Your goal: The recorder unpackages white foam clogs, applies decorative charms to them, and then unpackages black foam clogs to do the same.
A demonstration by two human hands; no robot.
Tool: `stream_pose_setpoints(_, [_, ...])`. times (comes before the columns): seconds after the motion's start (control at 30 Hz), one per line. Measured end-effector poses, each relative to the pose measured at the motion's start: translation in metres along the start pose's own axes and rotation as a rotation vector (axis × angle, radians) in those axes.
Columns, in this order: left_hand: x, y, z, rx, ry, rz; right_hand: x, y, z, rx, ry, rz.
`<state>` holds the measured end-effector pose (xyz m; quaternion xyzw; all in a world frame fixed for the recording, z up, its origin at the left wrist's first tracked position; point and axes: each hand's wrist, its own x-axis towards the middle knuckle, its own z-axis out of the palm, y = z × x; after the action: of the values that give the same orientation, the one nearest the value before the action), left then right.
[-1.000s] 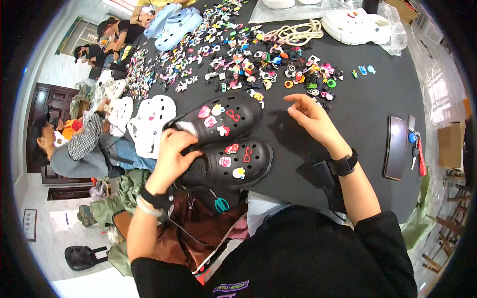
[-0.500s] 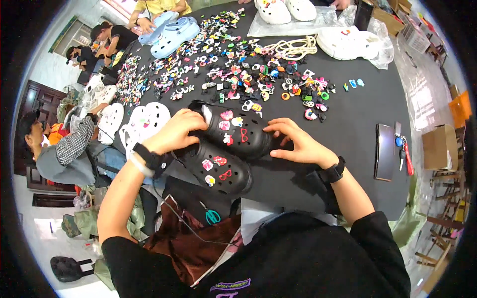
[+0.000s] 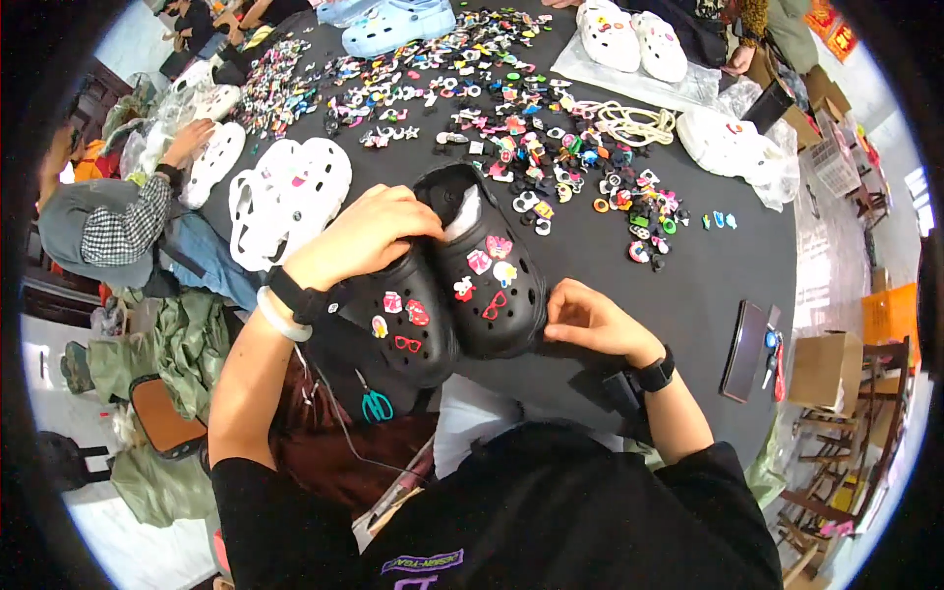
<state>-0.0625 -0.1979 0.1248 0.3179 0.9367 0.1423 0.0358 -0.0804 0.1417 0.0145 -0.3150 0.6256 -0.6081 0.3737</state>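
- Nearest the body, a pair of teal-handled scissors (image 3: 374, 401) lies at the table's (image 3: 688, 295) near edge, just below the clogs, within quick reach of the left hand.
- The pair of black clogs (image 3: 452, 290) lies side by side on the dark table straight in front of the person, toes toward the body and heel openings away, so the charm-studded uppers face up for inspection.
- The left hand (image 3: 359, 236) is curled over the heel end of the pair, fingers bent down across both shoes; it looks to be a steadying grip that keeps them pressed together (the palm side is hidden, so how tightly it clamps I cannot tell).
- The right hand (image 3: 590, 320) rests against the toe of the right-hand clog, fingers loosely curled with the tips touching the rim; it holds nothing separate that I can see, and seems to brace the shoe from the other side.
- A dark flat phone-like slab (image 3: 744, 349) lies well to the right, out of the working area.
- A pair of white clogs (image 3: 285, 197) waits just left of the black ones.
- Farther off, small coloured charms (image 3: 531, 128) are spread widely across the table, loose and easy to pick through.
- At the far edge sit pale blue clogs (image 3: 398, 25) and more white ones (image 3: 629, 39).
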Motion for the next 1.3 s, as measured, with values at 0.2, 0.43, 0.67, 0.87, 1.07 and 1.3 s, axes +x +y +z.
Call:
stream_pose_setpoints(0.2, [-0.006,0.0,0.016,-0.038,0.114,0.005,0.002,0.004,-0.012,0.19,0.045,0.134])
stream_pose_setpoints(0.43, [-0.048,0.036,0.008,-0.282,0.445,-0.42,-0.001,0.01,-0.012,0.208,0.064,0.071])
stream_pose_setpoints(0.67, [-0.12,0.091,0.084,-0.538,0.832,-0.727,-0.037,-0.031,-0.069,-0.191,0.425,-0.02])
stream_pose_setpoints(0.87, [-0.101,0.117,0.142,-0.946,0.878,-0.669,-0.053,0.01,-0.126,-0.624,1.035,-0.122])
stream_pose_setpoints(1.07, [-0.106,0.114,0.146,-0.854,0.82,-0.773,0.02,-0.019,-0.097,-0.975,0.714,-0.131])
stream_pose_setpoints(1.3, [-0.11,0.122,0.163,-0.803,0.896,-0.737,0.058,-0.002,-0.117,-1.121,0.531,0.009])
